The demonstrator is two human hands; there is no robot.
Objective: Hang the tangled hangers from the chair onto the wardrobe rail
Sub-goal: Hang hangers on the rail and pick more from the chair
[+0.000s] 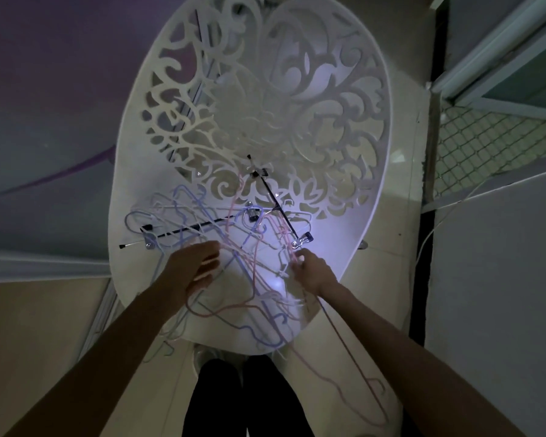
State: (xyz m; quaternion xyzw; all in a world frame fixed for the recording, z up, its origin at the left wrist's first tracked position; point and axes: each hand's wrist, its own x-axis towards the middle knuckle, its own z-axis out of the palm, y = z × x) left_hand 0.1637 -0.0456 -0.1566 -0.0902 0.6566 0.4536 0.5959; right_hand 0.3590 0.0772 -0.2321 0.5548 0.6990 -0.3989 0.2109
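head view looks straight down in a dim room. a white chair with a curly cut-out back fills the middle, and a small bright patch of light falls on its seat. a messy pile of thin hangers lies on the seat, all tangled up. some are pink, some are pale blue, some are white. two black clip hangers with shiny metal clips lie in the pile too, one flat to the left and one leaning up against the chair back. a few hangers hang over the front edge of the seat. one pink hanger sticks out down toward the floor on the right.

the left hand is over the pile with its fingers spread and loose. i cannot tell if it touches the hangers. the right hand pinches pink hanger wires near a metal clip.

the floor is made of pale tiles. a purple and grey wall is at the upper left. a light grey wall is on the right, with a white cable running across it. a wire mesh panel sits at the upper right. the person's dark trouser legs show at the bottom.
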